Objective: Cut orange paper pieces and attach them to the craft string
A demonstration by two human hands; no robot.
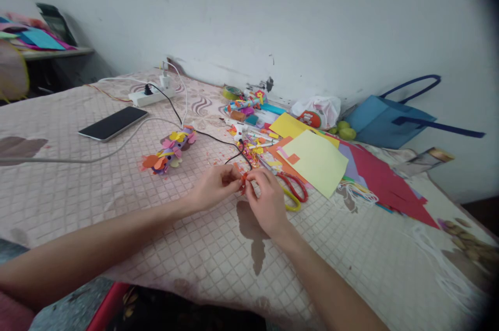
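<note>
My left hand (213, 185) and my right hand (265, 200) meet over the quilted bed cover (97, 190), fingertips pinched together on a small orange paper piece (244, 180) held between them. Both hands are closed in a pinch on it. Just behind my right hand lie red-handled and yellow-handled scissors (293, 189). A roll decorated with paper flowers (170, 150) lies to the left of my hands.
Sheets of coloured paper (316, 160) and craft scraps spread to the right, with a blue bag (385, 119) against the wall. A phone (113, 123), a power strip (150, 95) and cables lie at the left. A black cable (218, 138) runs toward my hands.
</note>
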